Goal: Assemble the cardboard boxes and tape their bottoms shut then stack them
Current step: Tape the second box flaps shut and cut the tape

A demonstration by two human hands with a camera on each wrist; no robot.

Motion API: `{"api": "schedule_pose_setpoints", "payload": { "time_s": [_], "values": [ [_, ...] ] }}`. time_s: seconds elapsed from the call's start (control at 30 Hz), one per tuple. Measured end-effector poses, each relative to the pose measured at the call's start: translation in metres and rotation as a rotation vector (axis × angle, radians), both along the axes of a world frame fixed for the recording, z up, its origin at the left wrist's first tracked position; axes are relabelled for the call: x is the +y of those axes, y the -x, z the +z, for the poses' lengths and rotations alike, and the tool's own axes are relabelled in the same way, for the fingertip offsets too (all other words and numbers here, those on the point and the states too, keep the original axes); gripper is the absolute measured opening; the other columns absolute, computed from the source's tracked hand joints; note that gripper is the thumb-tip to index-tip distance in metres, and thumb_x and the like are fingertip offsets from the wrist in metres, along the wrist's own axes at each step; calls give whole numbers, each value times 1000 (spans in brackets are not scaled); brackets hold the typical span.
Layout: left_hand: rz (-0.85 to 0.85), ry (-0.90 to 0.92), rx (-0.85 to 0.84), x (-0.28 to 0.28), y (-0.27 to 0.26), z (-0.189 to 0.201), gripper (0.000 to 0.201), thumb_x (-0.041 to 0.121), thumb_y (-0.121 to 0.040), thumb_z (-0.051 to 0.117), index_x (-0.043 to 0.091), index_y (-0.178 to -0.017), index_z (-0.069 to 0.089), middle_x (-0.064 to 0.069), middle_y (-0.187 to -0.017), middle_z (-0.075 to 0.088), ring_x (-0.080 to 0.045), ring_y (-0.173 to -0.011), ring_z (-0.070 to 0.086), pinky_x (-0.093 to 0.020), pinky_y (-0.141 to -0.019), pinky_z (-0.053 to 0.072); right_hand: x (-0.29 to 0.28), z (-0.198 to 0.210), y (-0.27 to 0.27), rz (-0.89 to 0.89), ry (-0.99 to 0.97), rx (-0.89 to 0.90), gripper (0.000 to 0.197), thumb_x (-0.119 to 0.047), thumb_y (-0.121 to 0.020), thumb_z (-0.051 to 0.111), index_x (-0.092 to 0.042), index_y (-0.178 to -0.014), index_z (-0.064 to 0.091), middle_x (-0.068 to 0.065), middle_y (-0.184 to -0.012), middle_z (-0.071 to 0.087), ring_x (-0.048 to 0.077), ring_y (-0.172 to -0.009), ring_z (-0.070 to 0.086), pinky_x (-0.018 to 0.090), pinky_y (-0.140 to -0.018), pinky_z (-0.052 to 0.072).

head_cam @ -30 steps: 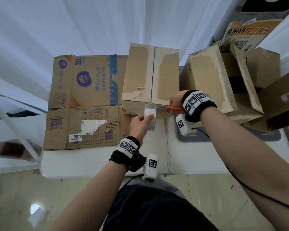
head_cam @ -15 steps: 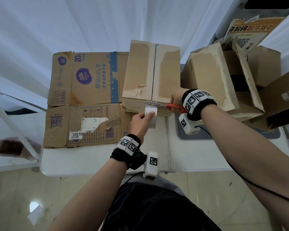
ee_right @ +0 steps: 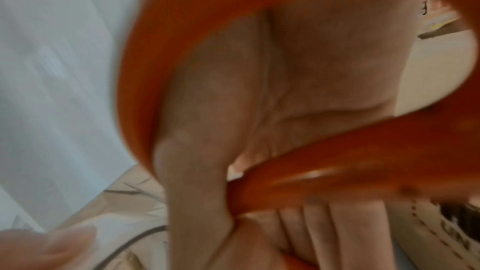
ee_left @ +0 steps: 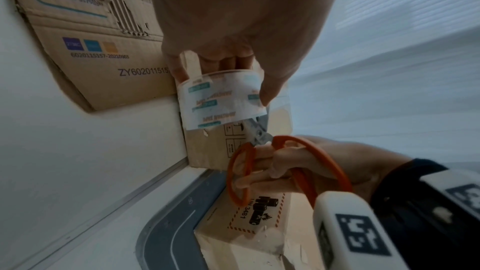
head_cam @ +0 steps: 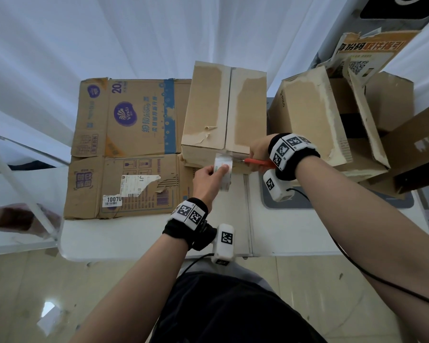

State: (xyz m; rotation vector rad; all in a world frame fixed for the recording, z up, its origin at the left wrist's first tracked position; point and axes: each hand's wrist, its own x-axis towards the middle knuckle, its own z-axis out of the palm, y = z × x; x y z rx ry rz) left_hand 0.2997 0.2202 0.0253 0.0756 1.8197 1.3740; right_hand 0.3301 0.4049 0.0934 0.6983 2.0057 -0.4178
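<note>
While the box (head_cam: 224, 112) stood bottom-up on the table (head_cam: 139, 236), these entries were made.

Left hand (head_cam: 207, 180): gripped the tape roll (head_cam: 223, 172), fingers through the core, thumb on the outer face; roll held just off the near edge of the box.

Right hand (head_cam: 258, 151): fingers curled through the orange loops of the scissors (ee_left: 265, 151); blades nearly closed, reaching in behind the roll.

Change: over the last second the roll rose slightly toward the box edge, and the scissors stayed at the strip between roll and box.

Meaning: cut appeared under way or just finishing; whether the strip had parted could not be told.

Seam: tape along the flap joint was too clear to confirm from above.

Other boxes: flat carton (head_cam: 129, 144) left of the box, two opened ones (head_cam: 315, 115) to the right; none stacked yet.
</note>
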Motion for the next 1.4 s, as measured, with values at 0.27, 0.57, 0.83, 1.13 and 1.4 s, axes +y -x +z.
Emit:
{"api": "schedule_pose_setpoints", "payload": {
  "time_s": [0.27, 0.57, 0.83, 1.13, 1.4],
  "values": [
    [3, 28, 17, -4, 4, -3, 20, 29, -91, 68, 10, -87, 72, -6, -78, 74, -15, -68, 68, -32, -72, 53, -8, -36, -36, -486, 305, 161, 18, -23, -98, 57, -16, -81, 59, 8, -83, 64, 28, -79, 64, 38, -77, 60],
    [2, 46, 40, -5, 4, -9, 21, 32, -89, 69, 14, -79, 70, -8, -83, 69, -20, -75, 58, -29, -68, 45, -32, -56, -71, -629, 390, 42, 22, -10, -91, 67, 8, -102, 64, 24, -88, 67, 33, -74, 67, 54, -92, 56],
    [14, 69, 21, -3, 2, -5, 31, 37, -83, 71, 6, -81, 69, -17, -83, 68, -23, -77, 58, -38, -76, 49, -46, -84, -98, -288, 161, -13, 40, -38, -88, 71, -4, -109, 63, 11, -107, 70, 28, -96, 70, 43, -89, 58],
    [41, 100, -4, 3, 0, -15, 61, 57, -58, 72, 4, -87, 71, -23, -95, 71, -42, -96, 68, -56, -94, 53, -56, -124, -132, 31, -102, 62, 74, -35, -79, 79, -10, -136, 40, 8, -127, 60, 30, -112, 62, 41, -86, 53],
    [13, 174, 9, 9, -1, -6, 47, 58, -53, 67, 21, -79, 57, -2, -77, 48, -20, -73, 42, -36, -71, 35, -62, -138, -147, -68, -32, 80, 72, -36, -80, 78, -10, -136, 41, 10, -132, 55, 29, -115, 59, 39, -93, 52]
  ]
}}
